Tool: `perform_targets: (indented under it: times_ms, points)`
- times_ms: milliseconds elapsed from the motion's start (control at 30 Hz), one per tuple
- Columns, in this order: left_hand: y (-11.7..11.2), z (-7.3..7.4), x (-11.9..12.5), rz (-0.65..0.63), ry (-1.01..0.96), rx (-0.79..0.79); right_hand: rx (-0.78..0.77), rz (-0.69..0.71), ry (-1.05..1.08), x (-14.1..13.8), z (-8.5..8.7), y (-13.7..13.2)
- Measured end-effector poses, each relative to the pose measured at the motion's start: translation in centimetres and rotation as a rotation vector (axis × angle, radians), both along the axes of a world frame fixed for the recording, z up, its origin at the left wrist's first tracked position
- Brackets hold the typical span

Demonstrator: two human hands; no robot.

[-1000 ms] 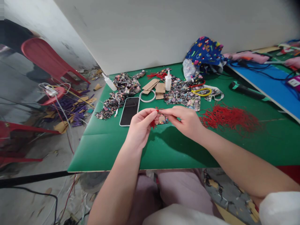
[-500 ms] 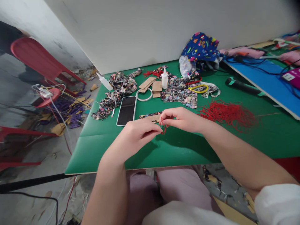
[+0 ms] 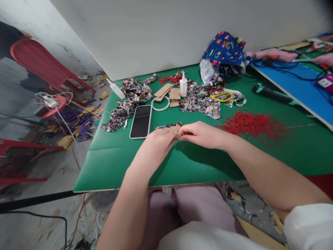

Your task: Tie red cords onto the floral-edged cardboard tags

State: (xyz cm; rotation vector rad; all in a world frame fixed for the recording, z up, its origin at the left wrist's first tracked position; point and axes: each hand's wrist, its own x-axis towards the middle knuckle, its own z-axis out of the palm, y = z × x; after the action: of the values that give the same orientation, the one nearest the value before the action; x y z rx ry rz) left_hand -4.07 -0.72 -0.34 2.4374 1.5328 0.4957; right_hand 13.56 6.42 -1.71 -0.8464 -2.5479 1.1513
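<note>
My left hand [image 3: 161, 141] and my right hand [image 3: 199, 134] meet above the green table, fingertips nearly touching. Both pinch a short red string [image 3: 182, 143], whose loose end hangs below the fingers. Just behind them lies a dark floral fabric strip [image 3: 169, 125] with a piece of brown card by it, partly covered by my hands. A pile of red strings [image 3: 251, 126] spreads to the right of my right hand. Left of the strip, a phone [image 3: 141, 121] with a dark screen rests face up.
Behind the hands are a white ring [image 3: 160, 104], cardboard pieces [image 3: 174, 95], an upright glue bottle [image 3: 183, 86], another bottle [image 3: 116, 89] lying tilted, yellow-handled scissors [image 3: 221, 97] and floral fabric scraps [image 3: 136, 91]. A blue board [image 3: 288, 81] lies at right; a red chair [image 3: 39, 64] stands left.
My left hand has moved up and slightly right, with its fingers closing in toward my right fingertips. Less of the red string shows between the hands now.
</note>
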Motion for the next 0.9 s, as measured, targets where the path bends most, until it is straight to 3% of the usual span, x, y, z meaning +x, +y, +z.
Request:
perform_targets:
  times_ms: [200,333,567,733,900]
  points:
    - [0.4,-0.8,0.3,0.102,0.015,0.139,-0.220,-0.086,0.131,-0.1,-0.4,0.2]
    - [0.5,-0.9,0.6,0.277,-0.202,0.189,-0.314,-0.173,0.271,-0.3,-0.3,0.0]
    - [0.7,-0.9,0.7,0.484,-0.728,0.008,-0.039,-0.253,0.349,-0.7,0.2,-1.0]
    - [1.0,-0.9,0.5,0.522,-0.941,-0.179,0.129,-0.262,0.295,-0.7,0.2,-1.2]
    - [1.3,-0.9,0.5,0.550,-1.047,-0.262,0.349,-0.231,0.278,-0.7,-0.5,-1.1]
